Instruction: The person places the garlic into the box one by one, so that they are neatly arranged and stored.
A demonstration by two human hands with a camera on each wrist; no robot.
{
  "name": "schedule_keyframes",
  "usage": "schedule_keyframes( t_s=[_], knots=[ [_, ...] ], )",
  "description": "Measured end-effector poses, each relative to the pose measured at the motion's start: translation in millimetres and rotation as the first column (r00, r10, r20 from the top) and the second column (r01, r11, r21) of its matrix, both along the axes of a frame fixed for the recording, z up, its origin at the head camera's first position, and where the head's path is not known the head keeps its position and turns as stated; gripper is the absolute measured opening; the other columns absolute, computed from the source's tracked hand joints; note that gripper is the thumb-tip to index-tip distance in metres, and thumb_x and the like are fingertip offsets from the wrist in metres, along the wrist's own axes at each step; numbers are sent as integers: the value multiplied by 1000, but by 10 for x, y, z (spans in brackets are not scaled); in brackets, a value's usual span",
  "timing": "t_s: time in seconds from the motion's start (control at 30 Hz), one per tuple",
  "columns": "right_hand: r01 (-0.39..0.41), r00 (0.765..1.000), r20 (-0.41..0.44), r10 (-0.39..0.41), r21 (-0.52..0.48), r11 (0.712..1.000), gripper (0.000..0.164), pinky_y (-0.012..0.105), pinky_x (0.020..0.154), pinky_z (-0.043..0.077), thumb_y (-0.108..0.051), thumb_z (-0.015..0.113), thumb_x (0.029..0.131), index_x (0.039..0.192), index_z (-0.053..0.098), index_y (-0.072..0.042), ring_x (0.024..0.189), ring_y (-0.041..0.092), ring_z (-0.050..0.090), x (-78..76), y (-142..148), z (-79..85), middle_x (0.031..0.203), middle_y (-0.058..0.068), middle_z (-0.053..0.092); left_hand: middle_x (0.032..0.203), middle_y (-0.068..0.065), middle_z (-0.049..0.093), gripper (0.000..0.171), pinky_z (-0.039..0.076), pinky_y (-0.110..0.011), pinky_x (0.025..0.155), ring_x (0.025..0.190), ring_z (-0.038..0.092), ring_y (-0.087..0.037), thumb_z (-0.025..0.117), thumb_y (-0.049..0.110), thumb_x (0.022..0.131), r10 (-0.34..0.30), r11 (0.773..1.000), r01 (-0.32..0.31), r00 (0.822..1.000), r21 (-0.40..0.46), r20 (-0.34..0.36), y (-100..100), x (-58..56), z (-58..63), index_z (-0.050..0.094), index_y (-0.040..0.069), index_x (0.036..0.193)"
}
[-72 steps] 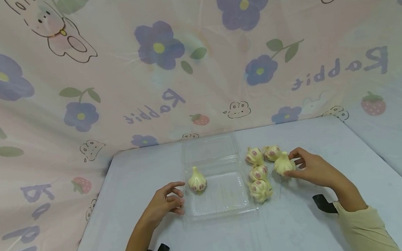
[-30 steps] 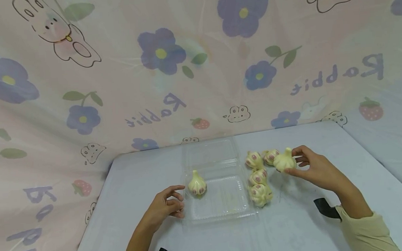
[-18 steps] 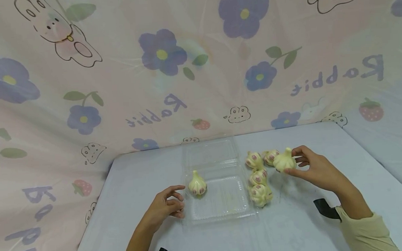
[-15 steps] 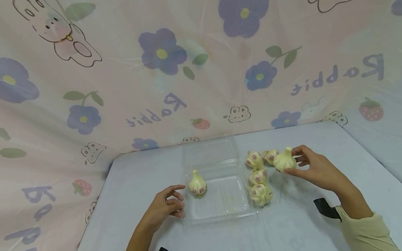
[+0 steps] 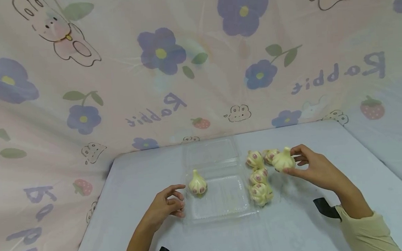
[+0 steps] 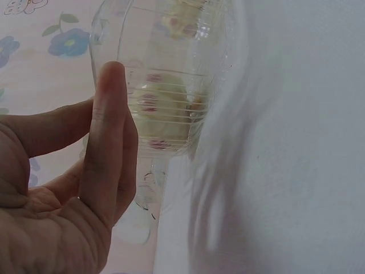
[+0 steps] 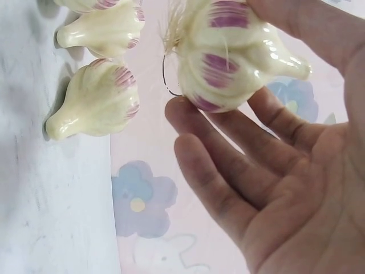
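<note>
My right hand (image 5: 312, 169) holds a garlic bulb (image 5: 283, 160) between thumb and fingers, stem upward, above the tabletop. In the right wrist view this garlic bulb (image 7: 228, 51) shows purple streaks and a tuft of roots. My left hand (image 5: 165, 205) is at the left side of an open clear plastic box (image 5: 223, 217), fingertips right at its rim. Inside, toward the left, one garlic bulb (image 5: 197, 183) stands with its stem up. The left wrist view shows this bulb (image 6: 162, 114) through the ribbed wall of the box, beside my fingers (image 6: 105, 142).
Several more garlic bulbs (image 5: 260, 194) lie in a group just right of the box. The box's lid (image 5: 210, 151) is folded back flat behind it. A white-covered table (image 5: 224, 241) ends at a patterned curtain (image 5: 205, 83) at the back.
The garlic bulb in my right hand has come up off the table since the earliest frame, then stayed nearly still. My left hand keeps its place by the box.
</note>
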State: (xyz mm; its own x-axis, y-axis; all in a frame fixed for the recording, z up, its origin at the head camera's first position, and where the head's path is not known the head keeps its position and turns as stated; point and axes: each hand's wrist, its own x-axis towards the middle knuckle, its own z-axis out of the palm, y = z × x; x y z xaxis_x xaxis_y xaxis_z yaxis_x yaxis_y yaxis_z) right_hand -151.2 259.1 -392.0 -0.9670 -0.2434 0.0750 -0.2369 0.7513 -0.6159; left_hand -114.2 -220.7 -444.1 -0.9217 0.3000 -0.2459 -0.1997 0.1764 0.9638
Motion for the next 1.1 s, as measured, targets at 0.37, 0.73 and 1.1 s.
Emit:
schedule_keyframes(
  t_s=[0.37,0.73,1.1],
  knots=[
    [-26,1000,-2,26,-21,999,63,60,91,53,-47,72,89,131,47,-7,117,41,59,12,-130,-14,134,20,56,108,-12,51,61,64,-31,70,79,66,-16,66,-1,91,-3,1000,3,1000,-3,-4,-8,9,13,41,0,147],
    [-54,999,-10,54,-48,997,60,57,90,55,-47,72,89,129,48,-9,116,39,61,17,-309,-6,130,18,59,107,-11,52,61,64,-31,69,78,65,-15,65,-1,91,6,1000,-6,1000,-10,4,-23,21,-11,41,0,147],
    [-95,995,-20,93,-90,991,57,56,91,54,-46,73,88,128,49,-11,115,35,62,-21,-532,34,127,14,62,107,-11,51,61,64,-31,69,77,64,-14,65,-1,91,3,1000,-3,1000,-3,-15,2,16,-14,41,0,147]
  ],
)
